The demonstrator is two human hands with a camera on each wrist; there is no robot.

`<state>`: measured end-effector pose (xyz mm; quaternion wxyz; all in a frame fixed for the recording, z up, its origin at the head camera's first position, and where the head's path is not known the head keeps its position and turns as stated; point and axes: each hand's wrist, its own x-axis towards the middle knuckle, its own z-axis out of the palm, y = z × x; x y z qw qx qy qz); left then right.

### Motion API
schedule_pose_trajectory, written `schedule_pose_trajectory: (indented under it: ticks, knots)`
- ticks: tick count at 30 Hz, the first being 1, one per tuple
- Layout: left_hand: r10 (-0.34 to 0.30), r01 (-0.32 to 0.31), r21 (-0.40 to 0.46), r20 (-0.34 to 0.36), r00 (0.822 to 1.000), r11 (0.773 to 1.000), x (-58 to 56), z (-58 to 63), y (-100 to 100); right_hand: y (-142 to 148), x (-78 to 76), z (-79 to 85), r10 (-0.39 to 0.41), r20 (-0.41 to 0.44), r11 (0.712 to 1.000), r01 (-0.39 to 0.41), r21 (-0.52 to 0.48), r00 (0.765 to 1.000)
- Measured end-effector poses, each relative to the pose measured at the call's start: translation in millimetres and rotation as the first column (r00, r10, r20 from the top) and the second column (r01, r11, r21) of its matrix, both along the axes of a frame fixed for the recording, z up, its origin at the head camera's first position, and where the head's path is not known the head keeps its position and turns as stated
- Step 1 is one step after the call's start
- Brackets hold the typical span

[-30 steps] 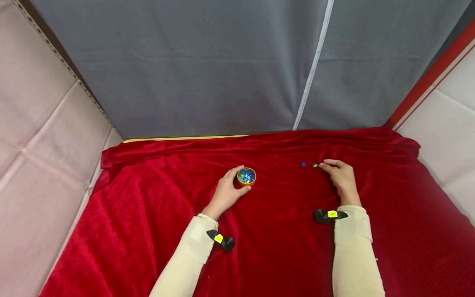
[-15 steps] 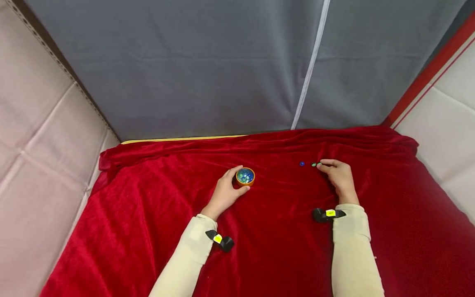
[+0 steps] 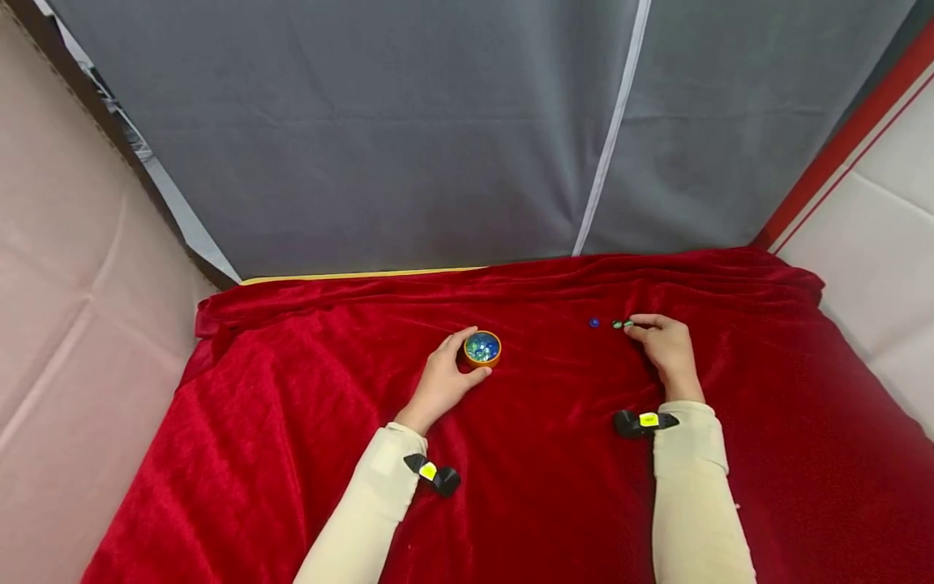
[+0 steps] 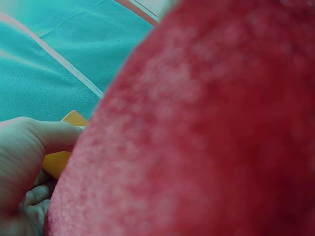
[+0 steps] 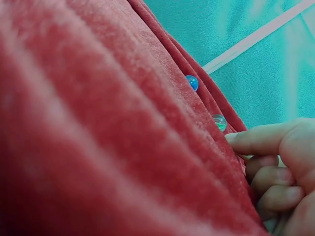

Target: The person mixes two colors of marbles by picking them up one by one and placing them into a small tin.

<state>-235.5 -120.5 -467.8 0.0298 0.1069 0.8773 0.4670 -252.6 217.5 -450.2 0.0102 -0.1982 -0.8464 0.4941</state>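
Observation:
My left hand (image 3: 441, 377) curls its thumb and fingers round a small round orange container (image 3: 484, 366) holding several blue and green glass marbles. Its yellow wall (image 4: 58, 163) shows partly behind the thumb in the left wrist view, the rest hidden by cloth. Farther right, my right hand (image 3: 667, 349) pinches a green marble (image 3: 628, 324) at its fingertips, low at the cloth. Just left of those fingertips lies another green marble (image 3: 616, 324), then a blue marble (image 3: 594, 323), making a short row. In the right wrist view the pinched marble is hidden behind the fingers.
A wrinkled red velvet cloth (image 3: 547, 454) covers the table, with bunched folds along the back. Behind it hangs a grey curtain (image 3: 409, 146) with a white strip. Pale panels stand on the left (image 3: 87, 308) and right (image 3: 886, 243).
The left panel has shifted, opening a gap beside the grey curtain. Both hands keep their holds on the container and the green marble; the head view moved very slightly.

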Motion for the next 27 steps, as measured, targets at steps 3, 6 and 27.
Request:
schedule_pose_trajectory:
  ticks: [3,6,27]
  knots:
    - [0.003,-0.003,0.0,-0.005,1.0,1.0,0.2,0.1,-1.5,-1.5,-1.3,-2.3,-0.005,0.0,1.0,0.005,0.003,1.0]
    - [0.006,-0.006,-0.003,-0.004,1.0,1.0,0.8,-0.6,-2.3,-2.6,-1.6,-4.3,-0.008,0.004,1.0,0.007,0.011,1.0]
    - [-0.042,0.042,-0.003,0.0,0.999,0.999,-0.9,-2.0,9.7,12.7,5.5,-0.9,-0.101,0.001,0.989,0.101,-0.105,0.995]
